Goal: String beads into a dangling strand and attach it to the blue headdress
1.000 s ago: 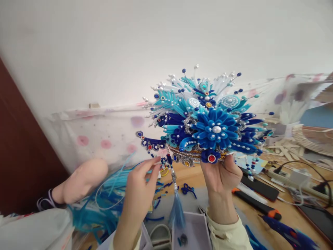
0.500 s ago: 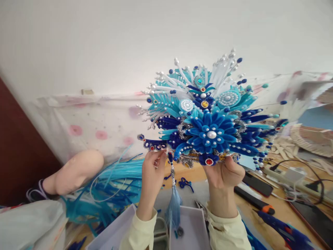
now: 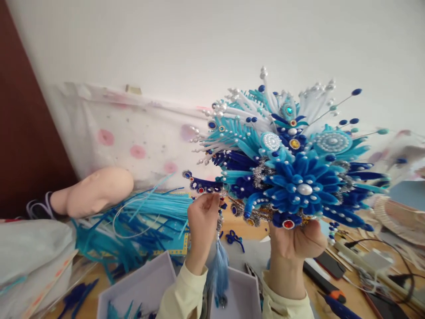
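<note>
I hold up a large ornate headdress (image 3: 292, 173) made of blue, turquoise and white petals, pearls and gems. My right hand (image 3: 297, 241) grips its lower rim from below, near a red gem. My left hand (image 3: 203, 217) pinches the top of a beaded pendant with a pale blue tassel (image 3: 219, 266), right under the headdress's dark blue side wing (image 3: 201, 184). The tassel hangs down past my left wrist.
A mannequin head (image 3: 94, 190) lies on its side at the left beside a heap of blue and turquoise strips (image 3: 146, 219). White boxes (image 3: 139, 288) sit below my arms. A black-and-orange knife (image 3: 327, 290), cables and a power strip (image 3: 365, 261) lie at right.
The headdress has shifted right and tilted slightly as the view turned. My left hand rose from below the wing up to the pendant's top and closed on it.
</note>
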Tool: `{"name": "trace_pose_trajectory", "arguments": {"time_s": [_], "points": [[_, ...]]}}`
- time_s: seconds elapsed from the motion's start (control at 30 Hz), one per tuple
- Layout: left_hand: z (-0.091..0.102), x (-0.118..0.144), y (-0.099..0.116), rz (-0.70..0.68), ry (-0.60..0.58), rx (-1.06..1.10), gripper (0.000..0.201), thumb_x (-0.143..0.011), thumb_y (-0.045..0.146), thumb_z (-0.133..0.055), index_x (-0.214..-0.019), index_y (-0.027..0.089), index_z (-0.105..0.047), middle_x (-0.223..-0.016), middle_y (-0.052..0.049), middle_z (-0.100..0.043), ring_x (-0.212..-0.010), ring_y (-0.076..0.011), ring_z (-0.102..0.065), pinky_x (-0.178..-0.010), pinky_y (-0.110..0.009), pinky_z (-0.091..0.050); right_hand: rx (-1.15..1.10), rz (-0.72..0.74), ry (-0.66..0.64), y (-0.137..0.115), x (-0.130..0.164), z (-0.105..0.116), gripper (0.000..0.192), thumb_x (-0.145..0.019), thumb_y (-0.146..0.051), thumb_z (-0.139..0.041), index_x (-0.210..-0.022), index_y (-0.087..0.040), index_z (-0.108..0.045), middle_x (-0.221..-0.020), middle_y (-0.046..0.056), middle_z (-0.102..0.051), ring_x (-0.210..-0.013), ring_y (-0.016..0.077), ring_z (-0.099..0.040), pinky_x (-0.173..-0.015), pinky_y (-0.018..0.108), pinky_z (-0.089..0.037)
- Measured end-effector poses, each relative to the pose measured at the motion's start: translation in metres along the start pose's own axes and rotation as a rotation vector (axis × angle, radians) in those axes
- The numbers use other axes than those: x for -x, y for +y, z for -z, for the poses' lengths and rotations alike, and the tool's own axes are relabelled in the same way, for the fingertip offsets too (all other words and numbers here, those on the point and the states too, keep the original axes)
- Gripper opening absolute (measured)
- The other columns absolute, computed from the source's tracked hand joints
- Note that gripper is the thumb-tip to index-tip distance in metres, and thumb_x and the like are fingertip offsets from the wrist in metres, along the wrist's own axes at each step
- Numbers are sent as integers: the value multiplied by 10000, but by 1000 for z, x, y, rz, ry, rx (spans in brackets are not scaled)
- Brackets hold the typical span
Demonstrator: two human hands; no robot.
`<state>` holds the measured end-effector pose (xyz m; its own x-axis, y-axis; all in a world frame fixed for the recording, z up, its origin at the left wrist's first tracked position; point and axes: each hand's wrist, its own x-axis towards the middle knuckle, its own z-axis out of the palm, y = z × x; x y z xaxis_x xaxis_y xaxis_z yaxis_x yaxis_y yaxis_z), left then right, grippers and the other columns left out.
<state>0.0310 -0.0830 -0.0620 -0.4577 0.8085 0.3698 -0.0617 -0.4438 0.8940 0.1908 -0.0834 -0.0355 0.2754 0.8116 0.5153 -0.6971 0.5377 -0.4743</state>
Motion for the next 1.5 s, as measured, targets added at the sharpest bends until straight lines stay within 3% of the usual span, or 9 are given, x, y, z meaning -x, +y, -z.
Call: {"name": "trace_pose_trajectory", "arguments": {"time_s": [0.3, 0.63, 0.77, 1.03, 1.23, 1.3, 1.4, 1.47, 1.5], "points": [[-1, 0, 0, -59, 15, -49, 272, -832, 389, -643, -919, 158, -757, -859, -81, -775, -764, -213, -716, -717, -297, -548, -82, 97, 19, 0, -6, 4, 497, -551, -323, -913, -1012, -368, -734, -1113, -58, -754, -1296, 248, -545, -1193, 461, -322], [-3, -2, -15, -121, -44, -137, 276, -843, 398, -641, -961, 182, -764, -872, -72, -769, -739, -198, -701, -696, -294, -537, -168, 114, 35, 1, -9, 10, 518, -565, -251, -908, -1048, -324, -735, -1114, -10, -757, -1262, 270, -576, -1172, 498, -348], [4, -9, -12, -141, -81, -181, 247, -776, 380, -692, -879, 172, -778, -881, -79, -767, -762, -207, -701, -720, -293, -538, -213, 98, 13, 0, -10, 6, 473, -579, -248, -902, -1014, -341, -742, -1149, -25, -743, -1282, 270, -557, -1187, 513, -315], [3, -6, -6, -1, -272, -340, 255, -774, 363, -657, -915, 182, -769, -874, -76, -784, -779, -246, -726, -713, -322, -537, -235, 72, 6, -3, -13, 9, 357, -582, -241, -887, -893, -352, -752, -1136, -55, -747, -1267, 252, -571, -1197, 497, -298], [40, -3, 20, 157, -475, -541, 243, -669, 330, -726, -866, 192, -767, -818, -81, -783, -774, -312, -733, -737, -401, -536, -239, 63, 9, 1, -16, 9, 337, -583, -241, -875, -879, -346, -749, -1161, -54, -737, -1242, 270, -593, -1170, 519, -341], [49, -5, 29, 177, -435, -632, 267, -697, 375, -686, -887, 199, -752, -813, -78, -777, -783, -311, -726, -772, -427, -531, -236, 69, 15, 1, -17, 11, 347, -574, -244, -871, -883, -344, -748, -1186, -49, -727, -1251, 280, -584, -1160, 535, -350], [49, -12, 29, 26, -140, -717, 390, -717, 469, -657, -971, 176, -702, -830, -98, -740, -813, -317, -699, -828, -471, -513, -221, 80, 24, 2, -20, 17, 349, -573, -251, -861, -888, -349, -746, -1218, -44, -712, -1261, 294, -573, -1143, 563, -360], [43, -17, 18, -106, 24, -612, 608, -707, 492, -677, -1183, 124, -595, -1039, -157, -702, -983, -322, -667, -922, -477, -491, -206, 83, 24, 1, -21, 21, 346, -582, -254, -855, -894, -355, -745, -1226, -46, -708, -1266, 294, -569, -1138, 569, -365], [39, -19, 12, -137, 43, -537, 721, -700, 482, -696, -1285, 103, -511, -1180, -192, -651, -1103, -320, -625, -984, -472, -464, -200, 83, 22, 0, -22, 23, 349, -584, -256, -856, -899, -358, -745, -1224, -46, -709, -1264, 292, -571, -1136, 567, -369]]}}
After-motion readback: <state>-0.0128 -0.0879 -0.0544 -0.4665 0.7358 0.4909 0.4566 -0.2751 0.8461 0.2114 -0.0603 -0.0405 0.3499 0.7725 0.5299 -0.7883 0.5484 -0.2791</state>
